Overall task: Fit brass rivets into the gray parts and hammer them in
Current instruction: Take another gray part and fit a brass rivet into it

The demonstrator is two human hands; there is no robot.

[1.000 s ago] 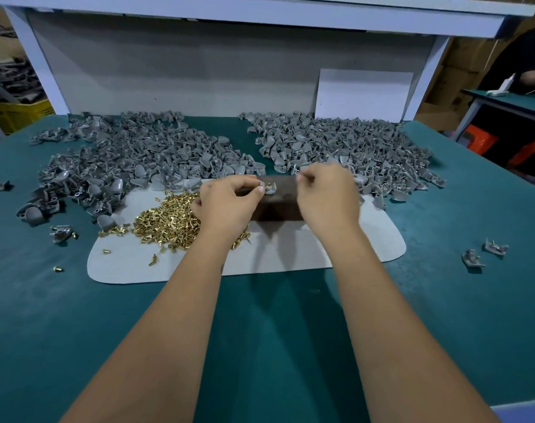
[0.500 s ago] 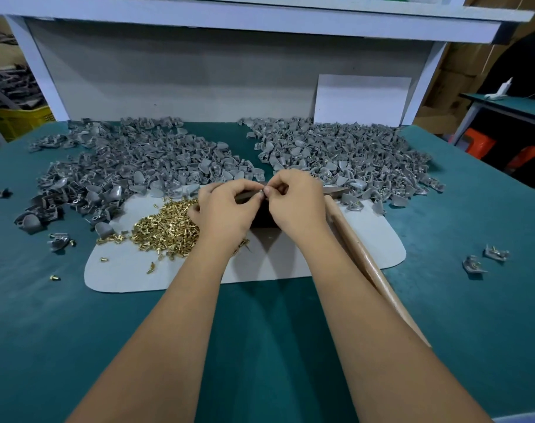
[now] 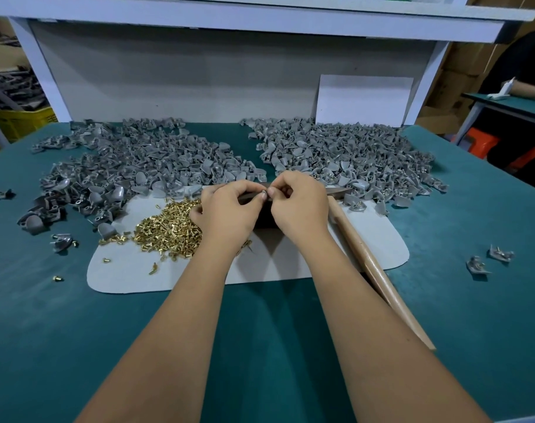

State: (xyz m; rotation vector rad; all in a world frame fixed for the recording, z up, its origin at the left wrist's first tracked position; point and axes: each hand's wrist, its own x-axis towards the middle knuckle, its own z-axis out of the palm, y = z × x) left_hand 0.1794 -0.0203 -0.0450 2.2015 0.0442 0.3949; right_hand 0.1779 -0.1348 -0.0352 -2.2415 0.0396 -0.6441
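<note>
My left hand (image 3: 226, 213) and my right hand (image 3: 299, 206) meet fingertip to fingertip above a dark block (image 3: 264, 219) on the pale mat (image 3: 382, 242). Between the pinching fingers is a small gray part (image 3: 264, 190), mostly hidden; whether a rivet is in it I cannot tell. A heap of brass rivets (image 3: 168, 230) lies on the mat just left of my left hand. A hammer with a wooden handle (image 3: 373, 270) lies to the right of my right forearm, its head near the right pile.
Two big piles of gray parts lie behind the mat, the left pile (image 3: 132, 169) and the right pile (image 3: 351, 154). Two stray gray parts (image 3: 489, 261) sit on the green table at the right. Loose rivets (image 3: 57, 278) lie at the left. A white board (image 3: 364, 100) leans at the back.
My right hand moved left and closed in on my left hand, so the fingertips now meet over the block. The hammer lies in view beside my right forearm.
</note>
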